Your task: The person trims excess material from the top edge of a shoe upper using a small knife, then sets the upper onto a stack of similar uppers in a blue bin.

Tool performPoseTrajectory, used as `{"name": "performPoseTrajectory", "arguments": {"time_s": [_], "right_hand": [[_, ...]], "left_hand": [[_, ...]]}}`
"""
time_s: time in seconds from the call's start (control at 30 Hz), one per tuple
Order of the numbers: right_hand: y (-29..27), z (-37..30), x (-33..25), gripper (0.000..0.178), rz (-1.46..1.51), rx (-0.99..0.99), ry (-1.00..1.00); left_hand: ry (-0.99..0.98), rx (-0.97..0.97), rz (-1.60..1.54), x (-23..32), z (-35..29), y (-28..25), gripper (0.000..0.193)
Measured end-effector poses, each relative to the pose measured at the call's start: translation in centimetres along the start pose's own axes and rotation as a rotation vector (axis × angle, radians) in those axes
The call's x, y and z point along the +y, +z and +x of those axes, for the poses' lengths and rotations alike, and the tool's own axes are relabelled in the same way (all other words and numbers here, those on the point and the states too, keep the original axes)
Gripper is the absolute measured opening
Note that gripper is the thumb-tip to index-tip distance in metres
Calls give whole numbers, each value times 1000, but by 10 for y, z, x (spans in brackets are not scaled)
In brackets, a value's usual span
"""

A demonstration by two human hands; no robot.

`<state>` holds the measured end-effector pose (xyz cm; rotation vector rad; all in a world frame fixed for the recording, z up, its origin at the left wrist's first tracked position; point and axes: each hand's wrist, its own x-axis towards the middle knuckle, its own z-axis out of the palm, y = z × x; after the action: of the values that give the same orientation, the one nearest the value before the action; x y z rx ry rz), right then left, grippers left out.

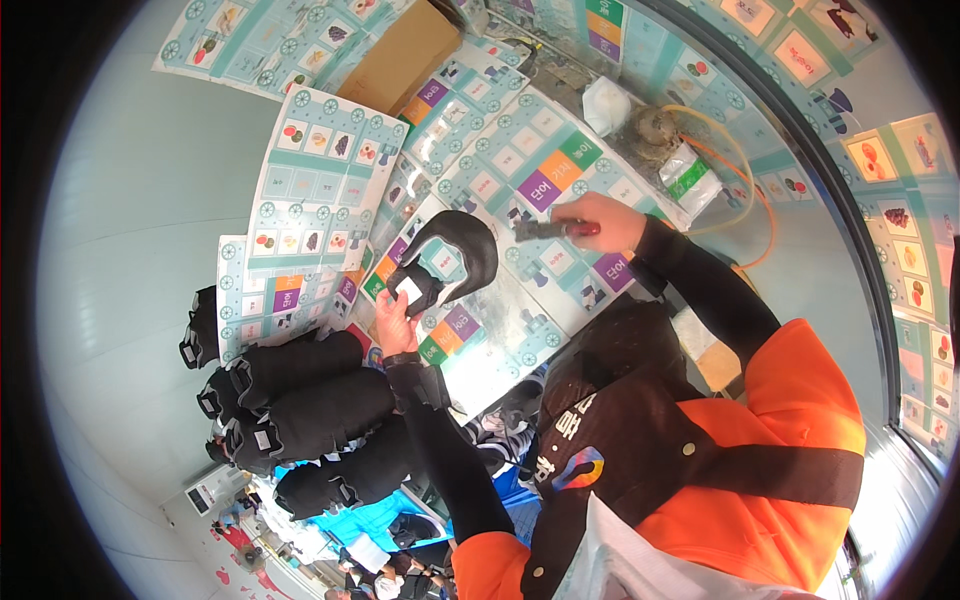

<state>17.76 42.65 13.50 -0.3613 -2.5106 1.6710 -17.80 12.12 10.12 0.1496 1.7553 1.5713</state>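
Note:
My left hand [395,322] grips a black curved piece, which looks like a shoe upper [470,245], by the end that carries a white label. Its rounded end points up and away, and the printed table cover shows through its opening. To the right of it, my right hand [606,224] is closed round a red-handled tool [583,229]. The tool's dark head points left toward the upper without touching it; motion blur hides its exact kind. Both hands are above the worktable [560,245], which has a cover printed with small pictures.
Several stacks of nested black pieces [325,410] lie left of the table. A brown cardboard piece [400,55] is at the far side. Far right are a grimy round container [655,128], a white-and-green packet [690,180] and an orange hose [768,225]. A printed panel [325,180] stands at left.

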Motion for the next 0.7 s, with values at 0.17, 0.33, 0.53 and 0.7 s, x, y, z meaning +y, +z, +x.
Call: {"name": "performPoseTrajectory", "arguments": {"time_s": [0.17, 0.33, 0.53, 0.7], "right_hand": [[-2, 3, -6, 19, -1, -82, -112], [-9, 0, 4, 15, -18, 87, -118], [-7, -1, 14, 16, -124, -131, -145], [-12, 5, 2, 17, -28, -94, -117]], "left_hand": [[-3, -125, 139, 8, 9, -8, 22], [71, -261, 133, 19, 11, -7, 19], [167, -395, 209, 22, 24, -18, 24], [226, -350, 335, 33, 20, -1, 16]]}}
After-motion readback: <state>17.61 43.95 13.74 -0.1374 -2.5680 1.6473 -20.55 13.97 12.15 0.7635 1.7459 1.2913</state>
